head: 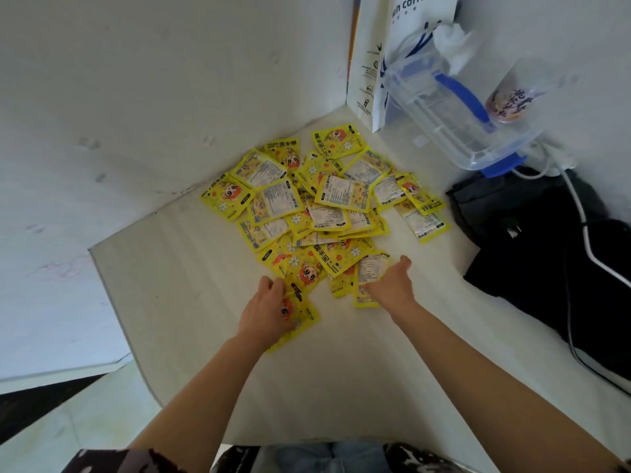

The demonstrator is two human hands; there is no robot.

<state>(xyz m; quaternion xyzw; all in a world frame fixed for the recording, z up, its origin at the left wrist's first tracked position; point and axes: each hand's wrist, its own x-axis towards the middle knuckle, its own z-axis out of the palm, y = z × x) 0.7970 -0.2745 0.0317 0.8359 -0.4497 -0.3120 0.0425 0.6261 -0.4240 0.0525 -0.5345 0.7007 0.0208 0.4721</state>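
A loose pile of several yellow hand-warmer packets (324,196) lies on the white table (191,268), some face up with a cartoon print, some showing white label backs. My left hand (264,310) rests on a face-up packet (302,317) at the pile's near edge, fingers curled over its far end. My right hand (391,285) holds a label-side-up packet (370,269) at the near right of the pile, thumb across it.
A clear plastic box with blue latches (454,110) stands tilted at the back right, beside a white paper coffee bag (386,56) and a drink cup (512,100). Black bag with white cables (546,240) fills the right side. Walls close the corner behind.
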